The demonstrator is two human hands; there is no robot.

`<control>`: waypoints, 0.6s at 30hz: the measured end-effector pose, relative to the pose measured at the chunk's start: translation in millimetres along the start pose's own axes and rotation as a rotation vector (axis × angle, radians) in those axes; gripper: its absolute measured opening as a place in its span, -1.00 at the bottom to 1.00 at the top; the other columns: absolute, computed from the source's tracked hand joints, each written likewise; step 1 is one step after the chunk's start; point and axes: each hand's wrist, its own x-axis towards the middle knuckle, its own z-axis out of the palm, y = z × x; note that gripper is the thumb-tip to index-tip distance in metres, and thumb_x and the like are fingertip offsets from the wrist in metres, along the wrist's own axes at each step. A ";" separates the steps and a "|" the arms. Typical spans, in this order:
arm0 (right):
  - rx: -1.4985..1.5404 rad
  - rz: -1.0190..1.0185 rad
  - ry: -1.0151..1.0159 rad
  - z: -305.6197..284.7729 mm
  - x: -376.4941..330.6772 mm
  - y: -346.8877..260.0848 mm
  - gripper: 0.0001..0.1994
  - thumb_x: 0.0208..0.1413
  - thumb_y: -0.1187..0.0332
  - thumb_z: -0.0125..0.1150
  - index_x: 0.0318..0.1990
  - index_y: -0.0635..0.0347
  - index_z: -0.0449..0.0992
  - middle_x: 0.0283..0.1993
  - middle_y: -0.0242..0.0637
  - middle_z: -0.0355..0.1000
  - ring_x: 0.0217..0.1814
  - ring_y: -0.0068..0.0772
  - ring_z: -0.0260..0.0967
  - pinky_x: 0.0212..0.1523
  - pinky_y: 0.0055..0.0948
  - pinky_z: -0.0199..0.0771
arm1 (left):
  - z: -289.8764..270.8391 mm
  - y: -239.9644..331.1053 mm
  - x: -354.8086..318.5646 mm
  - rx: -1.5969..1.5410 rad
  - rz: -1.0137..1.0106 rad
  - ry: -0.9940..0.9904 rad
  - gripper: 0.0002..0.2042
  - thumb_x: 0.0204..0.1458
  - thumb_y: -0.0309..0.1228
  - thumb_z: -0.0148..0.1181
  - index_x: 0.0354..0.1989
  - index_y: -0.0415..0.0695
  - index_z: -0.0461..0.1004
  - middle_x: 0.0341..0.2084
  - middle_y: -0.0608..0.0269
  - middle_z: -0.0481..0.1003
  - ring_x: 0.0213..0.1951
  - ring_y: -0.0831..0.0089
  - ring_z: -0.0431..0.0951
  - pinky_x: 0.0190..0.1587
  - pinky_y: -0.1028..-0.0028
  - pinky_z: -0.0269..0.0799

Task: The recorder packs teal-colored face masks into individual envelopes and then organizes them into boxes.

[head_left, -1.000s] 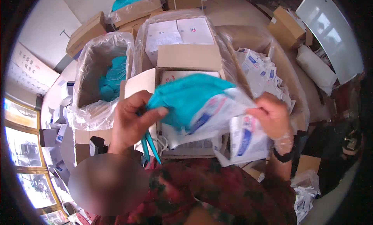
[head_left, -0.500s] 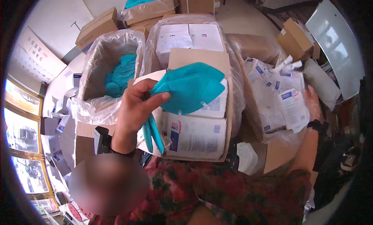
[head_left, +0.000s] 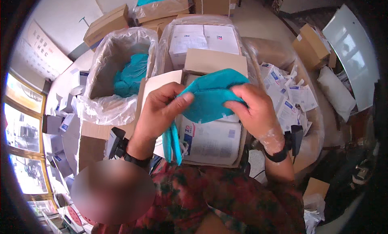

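Teal folded face masks are spread between my two hands, above an open carton. My left hand pinches them at their left end, thumb on top. At the right end my right hand grips them between thumb and fingers. Below my left hand hang more folded teal masks; how they are held is hidden. Inside the carton lie white printed packages, partly covered by the masks and hands.
To the left stands a plastic-lined carton with loose teal masks. Behind the middle carton are white boxes. A carton on the right holds many white wrappers. A glass panel leans at far right.
My right hand has come from the wrappers on the right to the right end of the masks. A white wrapper beside it was left in the right carton. The masks have levelled slightly.
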 end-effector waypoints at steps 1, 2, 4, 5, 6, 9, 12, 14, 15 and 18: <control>0.001 -0.007 -0.008 -3.0 -3.1 -3.0 -0.75 -0.04 0.37 0.32 -0.18 0.22 0.50 -0.29 -0.09 0.46 -0.22 -0.03 0.43 -0.22 -0.20 0.42 | -7.7 1.1 0.3 -0.097 -0.040 0.022 -0.86 0.13 -0.36 0.23 -0.34 -0.19 0.53 -0.49 0.45 0.49 -0.49 0.73 0.37 -0.44 0.69 0.27; 0.015 -0.006 -0.113 -7.3 -9.3 -7.0 -0.77 -0.03 0.37 0.31 -0.21 0.23 0.52 -0.32 -0.11 0.45 -0.25 -0.05 0.43 -0.24 -0.21 0.41 | -20.6 7.3 1.2 -0.017 -0.112 0.034 -0.82 0.18 -0.32 0.16 -0.32 -0.18 0.54 -0.51 0.43 0.49 -0.53 0.70 0.34 -0.46 0.67 0.24; 0.093 0.065 -0.406 -16.0 -19.1 -16.2 -0.82 -0.08 0.39 0.36 -0.28 0.18 0.57 -0.26 -0.16 0.45 -0.19 -0.17 0.44 -0.20 -0.31 0.43 | -30.5 1.5 5.3 0.067 0.010 0.095 -0.83 0.16 -0.35 0.18 -0.28 -0.22 0.56 -0.51 0.39 0.51 -0.48 0.67 0.39 -0.40 0.63 0.30; 0.093 0.063 -0.411 -17.8 -21.0 -20.5 -0.82 -0.08 0.39 0.36 -0.28 0.18 0.57 -0.26 -0.16 0.45 -0.19 -0.17 0.44 -0.20 -0.31 0.43 | -33.6 -0.8 6.5 0.157 0.127 0.138 -0.83 0.14 -0.39 0.20 -0.23 -0.25 0.57 -0.51 0.36 0.52 -0.43 0.64 0.44 -0.34 0.59 0.36; 0.197 -0.053 -0.392 -18.7 -22.0 -24.0 -0.80 -0.12 0.41 0.39 -0.27 0.14 0.59 -0.17 -0.17 0.43 -0.10 -0.17 0.42 -0.13 -0.32 0.43 | -34.5 1.3 7.7 0.155 0.126 0.142 -0.83 0.14 -0.39 0.20 -0.23 -0.25 0.57 -0.51 0.36 0.52 -0.43 0.64 0.44 -0.34 0.59 0.36; 0.237 -0.161 -0.319 -25.7 -18.1 -30.3 -0.74 -0.22 0.47 0.45 -0.29 0.06 0.63 0.11 -0.13 0.32 0.16 -0.12 0.29 0.10 -0.28 0.34 | -30.5 8.1 7.1 0.165 0.130 0.021 -0.83 0.11 -0.42 0.23 -0.22 -0.28 0.58 -0.45 0.35 0.54 -0.32 0.62 0.48 -0.24 0.57 0.39; 0.093 -0.183 -0.043 -29.5 -2.6 -26.8 -0.80 -0.15 0.49 0.40 -0.29 0.12 0.61 0.17 -0.10 0.31 0.20 -0.12 0.29 0.11 -0.29 0.33 | -30.3 5.9 5.8 0.141 0.235 -0.144 -0.83 0.11 -0.42 0.24 -0.24 -0.29 0.58 -0.41 0.34 0.53 -0.29 0.62 0.47 -0.22 0.57 0.38; 0.236 -0.072 -0.021 -20.2 1.8 -24.4 -0.83 -0.10 0.49 0.37 -0.29 0.16 0.59 0.10 -0.12 0.36 0.12 -0.15 0.34 0.05 -0.33 0.36 | -26.6 9.3 3.2 0.021 0.182 -0.160 -0.82 0.14 -0.38 0.21 -0.25 -0.27 0.58 -0.42 0.35 0.52 -0.32 0.65 0.45 -0.28 0.60 0.36; 0.377 0.043 0.002 -16.3 2.8 -24.6 -0.85 -0.05 0.49 0.34 -0.28 0.20 0.57 0.02 -0.15 0.42 0.05 -0.19 0.40 0.00 -0.37 0.40 | -23.7 11.7 1.5 -0.100 0.127 -0.179 -0.80 0.16 -0.34 0.18 -0.26 -0.24 0.58 -0.44 0.36 0.51 -0.35 0.69 0.43 -0.34 0.62 0.33; 0.209 0.021 0.012 -7.1 7.5 -41.4 -0.85 0.05 0.47 0.26 -0.22 0.25 0.49 -0.24 -0.15 0.46 -0.21 -0.16 0.46 -0.20 -0.38 0.43 | -19.2 11.9 3.9 -0.253 -0.053 0.073 -0.61 0.21 -0.07 0.04 -0.16 -0.18 0.55 -0.46 0.40 0.48 -0.44 0.74 0.38 -0.53 0.67 0.19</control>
